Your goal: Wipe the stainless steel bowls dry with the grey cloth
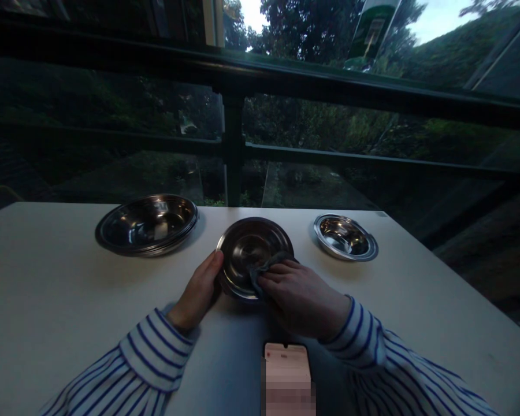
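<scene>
A round metal bowl [242, 242] is tilted up in front of me, its inside facing me. My left hand [201, 289] grips its left rim, the thumb over the edge and the other fingers hidden behind. A dark grey cloth [256, 277] is bunched under the fingers of my right hand [301, 294], which presses it against the bowl's inner lower right side. To the left, a stack of larger metal bowls [149, 225] rests on the white table. On the right stands a smaller metal bowl [344, 237], seemingly stacked with another.
A phone [287, 364] with its screen lit lies on the white table [69, 306] near my body, between my forearms. Beyond the table's far edge runs a dark railing [234, 156]. A green-labelled clear container [372, 34] is at the upper right, with trees behind.
</scene>
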